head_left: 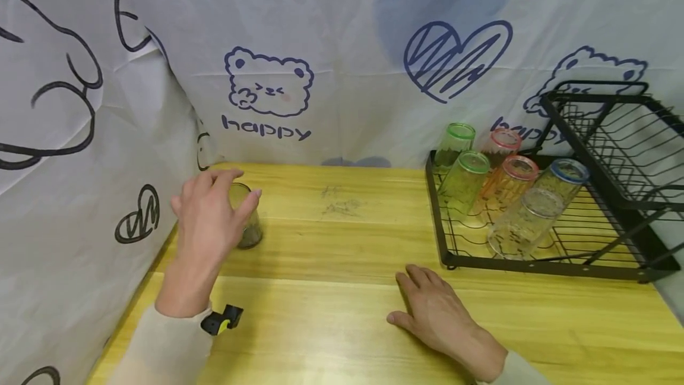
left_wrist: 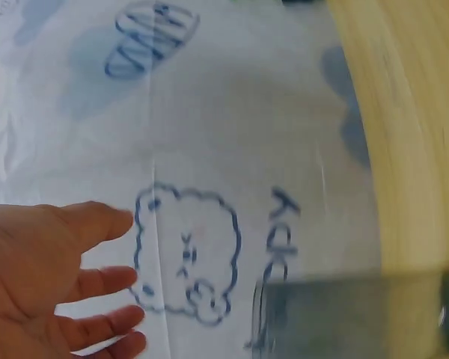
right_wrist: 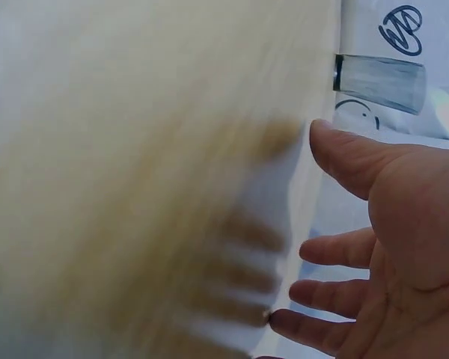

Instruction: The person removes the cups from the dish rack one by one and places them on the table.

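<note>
We see one grey glass (head_left: 250, 232) standing upright on the desk (head_left: 331, 314), near its left edge. Our left hand (head_left: 211, 212) is just above it: the head view shows the thumb and forefinger overlapping the rim, but from the left wrist we find a gap between the fingers (left_wrist: 105, 280) and the top of the glass. The right wrist view agrees, with the left fingertips just past the rim and apart from it. Those left fingers are parted and gently bent, with the thumb held away, and they grip nothing.

Our right hand (head_left: 433, 308) is low over the desk, well apart from the grey glass and near the front left corner of the black rack (head_left: 486, 262). Its fingers are spread and relaxed, with nothing in them; we cannot tell whether the fingertips touch the wood.

Counting up, we have two hands, one rack and seven glasses: the single grey one by our left hand and six in the rack. Those six are two green glasses (head_left: 462, 189), one pink glass (head_left: 500, 147), one orange glass (head_left: 509, 188), one blue-rimmed glass (head_left: 560, 183) and one clear glass (head_left: 518, 232). On the cloth (head_left: 342, 34) behind, we count two bear drawings (head_left: 269, 85), the right one partly behind the rack.
</note>
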{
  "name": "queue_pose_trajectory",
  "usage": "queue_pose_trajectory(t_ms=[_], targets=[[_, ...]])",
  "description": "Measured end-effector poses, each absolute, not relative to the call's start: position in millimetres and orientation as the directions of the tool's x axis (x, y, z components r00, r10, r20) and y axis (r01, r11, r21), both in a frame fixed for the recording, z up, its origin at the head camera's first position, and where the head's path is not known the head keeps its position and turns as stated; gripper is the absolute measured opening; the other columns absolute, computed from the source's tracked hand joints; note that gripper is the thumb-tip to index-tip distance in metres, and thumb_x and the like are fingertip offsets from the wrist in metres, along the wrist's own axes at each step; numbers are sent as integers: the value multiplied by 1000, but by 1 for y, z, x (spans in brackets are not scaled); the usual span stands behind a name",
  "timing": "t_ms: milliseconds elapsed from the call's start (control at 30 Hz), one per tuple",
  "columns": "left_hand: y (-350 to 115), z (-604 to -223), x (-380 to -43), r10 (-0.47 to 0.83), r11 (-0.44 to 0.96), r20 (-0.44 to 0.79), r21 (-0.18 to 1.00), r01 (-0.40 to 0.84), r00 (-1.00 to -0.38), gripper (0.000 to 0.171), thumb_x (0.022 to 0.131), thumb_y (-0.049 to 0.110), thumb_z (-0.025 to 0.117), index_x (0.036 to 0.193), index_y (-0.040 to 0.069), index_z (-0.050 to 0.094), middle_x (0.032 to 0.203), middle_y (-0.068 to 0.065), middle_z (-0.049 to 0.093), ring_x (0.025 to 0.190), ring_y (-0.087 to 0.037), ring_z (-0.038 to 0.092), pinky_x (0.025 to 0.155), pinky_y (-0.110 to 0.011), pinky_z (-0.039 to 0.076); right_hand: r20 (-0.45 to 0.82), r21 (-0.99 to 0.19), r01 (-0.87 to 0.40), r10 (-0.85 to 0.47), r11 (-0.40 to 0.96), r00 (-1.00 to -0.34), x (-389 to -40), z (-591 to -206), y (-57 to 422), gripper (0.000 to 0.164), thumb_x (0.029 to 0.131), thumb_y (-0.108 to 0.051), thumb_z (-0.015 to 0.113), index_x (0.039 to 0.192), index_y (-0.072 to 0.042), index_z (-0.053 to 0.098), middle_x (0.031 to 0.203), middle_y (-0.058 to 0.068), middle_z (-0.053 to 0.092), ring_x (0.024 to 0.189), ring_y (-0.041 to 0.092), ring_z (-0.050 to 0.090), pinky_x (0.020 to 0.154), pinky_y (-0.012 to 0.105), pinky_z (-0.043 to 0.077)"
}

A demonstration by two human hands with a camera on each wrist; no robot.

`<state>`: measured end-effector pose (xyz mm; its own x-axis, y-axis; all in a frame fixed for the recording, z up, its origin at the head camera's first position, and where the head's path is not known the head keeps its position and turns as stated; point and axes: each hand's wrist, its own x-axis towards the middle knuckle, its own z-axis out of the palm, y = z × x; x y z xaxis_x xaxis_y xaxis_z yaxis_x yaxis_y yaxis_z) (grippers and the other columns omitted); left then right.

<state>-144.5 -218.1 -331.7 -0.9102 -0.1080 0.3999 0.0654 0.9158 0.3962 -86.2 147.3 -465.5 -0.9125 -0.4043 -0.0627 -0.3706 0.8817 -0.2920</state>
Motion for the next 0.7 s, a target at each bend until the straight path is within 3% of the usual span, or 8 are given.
queue_pose_trajectory(t_ms=[100, 300, 433, 567, 700], targets=[[-199, -342, -135, -65, 899, 429, 416, 134, -901, 40, 97, 29, 77, 128, 5, 72, 127, -22, 66, 119, -47, 54, 94, -62, 38, -32, -299, -370, -397, 880, -917, -87, -462, 151, 73, 95, -49, 76, 148, -3, 57, 149, 23, 56, 136, 45, 54, 110, 64, 47], [-167, -382, -122, 99, 890, 306, 399, 222, -947, 37, 95, 29, 80, 125, 8, 74, 124, -16, 70, 118, -39, 59, 104, -58, 48, 64, -322, -359, -358, 876, -932, -96, -448, 154, 53, 98, -38, 75, 135, -3, 67, 131, 17, 70, 125, 38, 65, 109, 56, 52], [-150, -408, -117, 220, 877, 258, 371, 307, -941, 35, 92, 28, 84, 121, 11, 75, 119, -12, 72, 114, -36, 63, 98, -54, 53, 193, -358, -361, -310, 861, -931, -103, -437, 160, 29, 100, -28, 74, 117, -6, 75, 112, 9, 75, 105, 29, 72, 88, 46, 63], [-138, -424, -112, 307, 861, 213, 352, 366, -927, 34, 90, 28, 85, 119, 13, 75, 115, -8, 72, 110, -32, 64, 93, -51, 55, 393, -348, -423, -279, 837, -876, -112, -428, 169, 5, 97, -14, 75, 97, -9, 76, 92, 2, 72, 81, 16, 68, 66, 33, 60], [-131, -434, -109, 364, 843, 155, 365, 396, -918, 37, 89, 29, 86, 121, 13, 75, 118, -5, 71, 111, -30, 63, 96, -49, 55, 510, -315, -455, -256, 833, -821, -122, -422, 180, 5, 96, -7, 74, 91, -9, 73, 82, 1, 68, 71, 12, 60, 58, 29, 53]])
